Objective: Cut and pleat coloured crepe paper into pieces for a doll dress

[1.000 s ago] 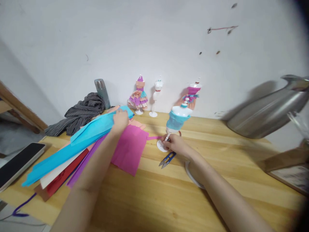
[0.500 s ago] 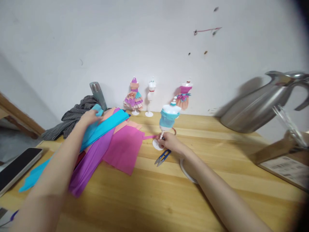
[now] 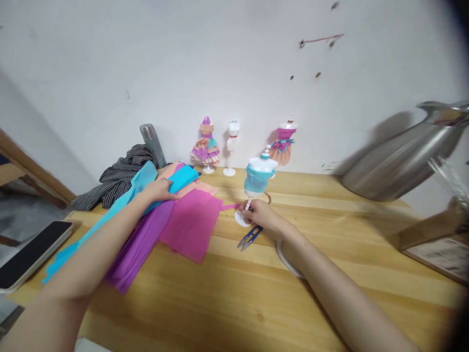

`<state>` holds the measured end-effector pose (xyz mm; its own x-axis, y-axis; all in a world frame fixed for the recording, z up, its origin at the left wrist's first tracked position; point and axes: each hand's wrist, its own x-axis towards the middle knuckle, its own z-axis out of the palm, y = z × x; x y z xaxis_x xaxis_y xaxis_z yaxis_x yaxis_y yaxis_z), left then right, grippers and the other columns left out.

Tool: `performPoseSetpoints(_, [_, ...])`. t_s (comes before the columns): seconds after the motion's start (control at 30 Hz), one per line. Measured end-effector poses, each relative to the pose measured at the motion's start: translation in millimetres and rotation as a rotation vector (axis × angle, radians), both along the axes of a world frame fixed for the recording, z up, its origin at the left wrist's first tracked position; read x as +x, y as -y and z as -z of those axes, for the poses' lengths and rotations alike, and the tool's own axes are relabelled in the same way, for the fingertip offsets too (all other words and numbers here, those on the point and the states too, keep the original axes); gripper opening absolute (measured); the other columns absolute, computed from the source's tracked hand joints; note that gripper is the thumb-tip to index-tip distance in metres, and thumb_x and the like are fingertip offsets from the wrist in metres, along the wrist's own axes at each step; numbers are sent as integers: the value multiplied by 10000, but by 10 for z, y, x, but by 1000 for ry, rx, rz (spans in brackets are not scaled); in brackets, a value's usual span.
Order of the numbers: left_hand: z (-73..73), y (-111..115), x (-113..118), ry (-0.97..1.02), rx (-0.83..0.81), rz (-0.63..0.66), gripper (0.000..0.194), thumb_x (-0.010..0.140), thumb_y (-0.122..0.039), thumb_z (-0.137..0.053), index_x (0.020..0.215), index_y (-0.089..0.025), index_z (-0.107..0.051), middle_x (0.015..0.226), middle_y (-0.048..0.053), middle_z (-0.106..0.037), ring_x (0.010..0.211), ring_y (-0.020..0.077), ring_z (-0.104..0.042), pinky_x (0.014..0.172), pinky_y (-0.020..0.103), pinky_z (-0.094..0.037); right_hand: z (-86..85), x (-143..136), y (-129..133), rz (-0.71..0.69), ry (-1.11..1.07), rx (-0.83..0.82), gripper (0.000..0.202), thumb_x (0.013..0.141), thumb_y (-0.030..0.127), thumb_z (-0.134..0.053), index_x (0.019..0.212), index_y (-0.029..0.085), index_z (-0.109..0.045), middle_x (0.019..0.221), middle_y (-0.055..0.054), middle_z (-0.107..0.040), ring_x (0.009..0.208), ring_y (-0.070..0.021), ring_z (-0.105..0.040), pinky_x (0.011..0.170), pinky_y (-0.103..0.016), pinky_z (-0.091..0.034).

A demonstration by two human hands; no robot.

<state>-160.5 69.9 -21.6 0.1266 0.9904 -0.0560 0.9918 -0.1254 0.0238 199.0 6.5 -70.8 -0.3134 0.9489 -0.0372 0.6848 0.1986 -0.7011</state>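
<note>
My right hand (image 3: 262, 215) is closed round the lower stem of a small white dress form (image 3: 256, 182), wrapped in light blue crepe material and standing slightly tilted. Blue-handled thread snips (image 3: 250, 238) lie just below that hand. On the left, my left hand (image 3: 160, 189) rests over a pile of coloured sheets, thumb and forefinger apart on a folded bright blue piece (image 3: 185, 179). A light blue strip (image 3: 144, 177) lies beside its wrist. Purple material (image 3: 137, 256) and a magenta sheet (image 3: 192, 222) spread below it.
Against the wall stand a ruffled-dress form (image 3: 206, 146), a bare white form (image 3: 233, 142) and a magenta-topped one (image 3: 285, 142). A steel jug (image 3: 399, 156) and cardboard box (image 3: 432, 249) are right. A phone (image 3: 34, 254), striped cloth (image 3: 122, 168) and grey flask (image 3: 153, 144) are left.
My left hand has moved right, from the light blue strip onto the folded bright blue piece. The light blue strip now lies on the left. My right hand still holds the dress form.
</note>
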Motion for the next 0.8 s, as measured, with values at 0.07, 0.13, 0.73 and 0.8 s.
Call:
performPoseSetpoints(0.07, [53, 49, 62, 1, -6, 33, 537, 651, -497, -629, 1064, -155, -652, 1074, 149, -663, 995, 311, -604, 845, 346, -455, -4, 0, 2, 1, 5, 5, 118, 744, 104, -512, 708, 163, -608, 542, -9, -638, 521, -139, -573, 578, -231, -424])
performPoseSetpoints(0.13, [32, 69, 58, 19, 4, 39, 525, 695, -433, -580, 1127, -139, -622, 1086, 153, -661, 991, 305, -611, 844, 342, -458, -1, 1, 0, 0, 9, 8, 124, 745, 100, -510, 704, 163, -609, 548, -12, -642, 530, -142, -581, 581, -231, -425])
performPoseSetpoints(0.73, [-461, 127, -150, -3, 20, 77, 463, 726, -430, -613, 1132, -207, -607, 1122, 60, -674, 1043, 277, -618, 878, 310, -464, 55, 22, -39, -21, 5, 10, 108, 744, 144, -531, 709, 163, -631, 552, -18, -657, 551, -149, -603, 582, -229, -445])
performPoseSetpoints(0.8, [-320, 157, -1, -76, 68, 34, 477, 742, -355, -638, 1183, -188, -571, 1173, 137, -645, 1085, 333, -597, 896, 380, -449, 50, 19, -30, -12, 5, 6, 101, 748, 150, -536, 730, 159, -635, 565, -22, -664, 555, -149, -604, 583, -232, -448])
